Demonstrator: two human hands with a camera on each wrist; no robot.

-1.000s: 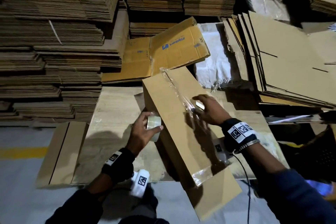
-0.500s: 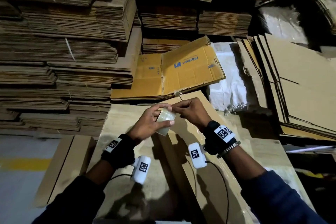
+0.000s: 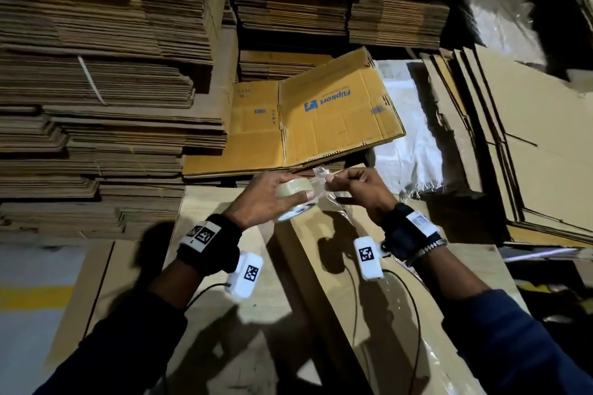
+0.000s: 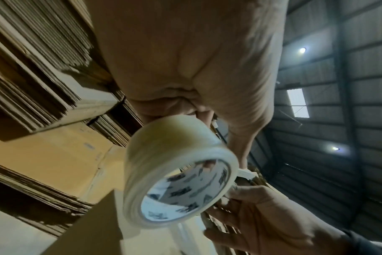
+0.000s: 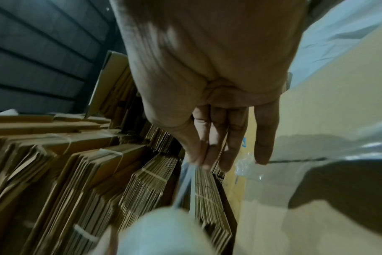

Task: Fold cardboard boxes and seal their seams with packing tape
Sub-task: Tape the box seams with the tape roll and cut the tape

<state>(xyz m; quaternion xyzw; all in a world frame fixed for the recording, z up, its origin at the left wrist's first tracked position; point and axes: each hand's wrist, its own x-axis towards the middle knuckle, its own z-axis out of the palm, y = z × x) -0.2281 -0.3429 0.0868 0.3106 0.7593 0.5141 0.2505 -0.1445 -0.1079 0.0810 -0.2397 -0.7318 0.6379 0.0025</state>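
Note:
My left hand (image 3: 272, 199) grips a roll of clear packing tape (image 3: 295, 199) above the far end of a long folded cardboard box (image 3: 349, 308). In the left wrist view the roll (image 4: 177, 170) shows its white printed core. My right hand (image 3: 346, 184) pinches the free end of the tape (image 3: 321, 178) between thumb and forefinger, right beside the roll. The right wrist view shows that pinch (image 5: 200, 160) with the tape strip (image 5: 185, 182) running down to the blurred roll (image 5: 164, 231). A clear tape strip (image 3: 394, 301) lies along the box's top seam.
The box lies on a wooden table (image 3: 211, 266). Tall stacks of flattened cardboard (image 3: 96, 90) rise on the left and behind. A flat yellow printed carton (image 3: 308, 119) lies just beyond my hands. Leaning cardboard sheets (image 3: 519, 144) and a white sack (image 3: 407, 138) stand to the right.
My hands left the box's side and seam and came together above its far end. The right hand now pulls a short length of tape off the roll.

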